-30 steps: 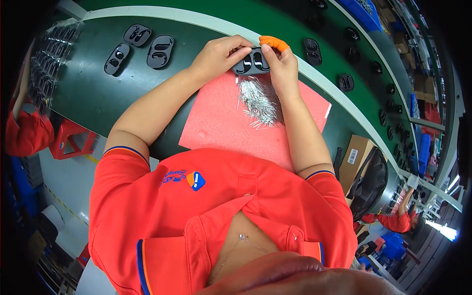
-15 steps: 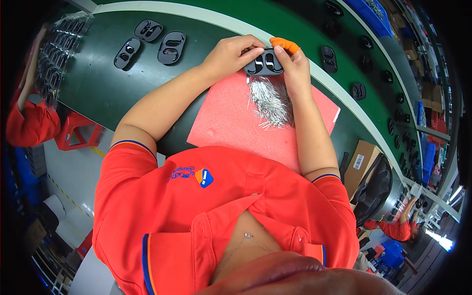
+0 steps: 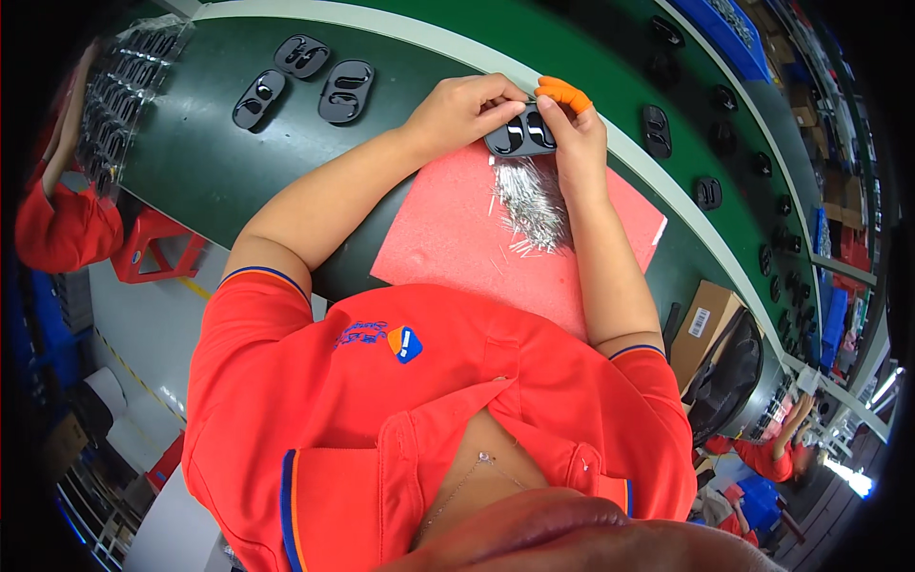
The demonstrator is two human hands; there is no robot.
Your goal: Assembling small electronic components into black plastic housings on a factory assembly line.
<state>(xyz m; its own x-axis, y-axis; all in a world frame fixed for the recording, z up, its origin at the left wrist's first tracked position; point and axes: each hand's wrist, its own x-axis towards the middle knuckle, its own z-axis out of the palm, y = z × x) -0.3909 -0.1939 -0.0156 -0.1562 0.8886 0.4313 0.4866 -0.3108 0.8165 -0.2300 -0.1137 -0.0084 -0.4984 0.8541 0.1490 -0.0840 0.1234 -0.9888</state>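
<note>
My left hand [image 3: 470, 110] and my right hand [image 3: 578, 143] are closed on one dark grey earbud case [image 3: 507, 141], pinching along its far edge. Two glossy black shaped hollows show on its upper face. Orange finger covers [image 3: 564, 94] sit on fingers of my right hand. Anything small between my fingertips is hidden. Just nearer than the case, a heap of thin silvery metal pins [image 3: 532, 205] lies on a pink foam sheet [image 3: 434, 238], with a few pins scattered around it.
Three similar cases [image 3: 346, 91] lie on the dark green table at left. Beyond a pale curved rail [image 3: 658, 181], more cases [image 3: 657, 132] sit on a green surface. Clear trays of parts [image 3: 133, 91] are far left, near a person in red [image 3: 67, 229]. A cardboard box [image 3: 703, 329] stands at right.
The whole view has shifted slightly, so most things sit a little farther right. Both hands keep hold of the case at its far edge, with only slight finger movement.
</note>
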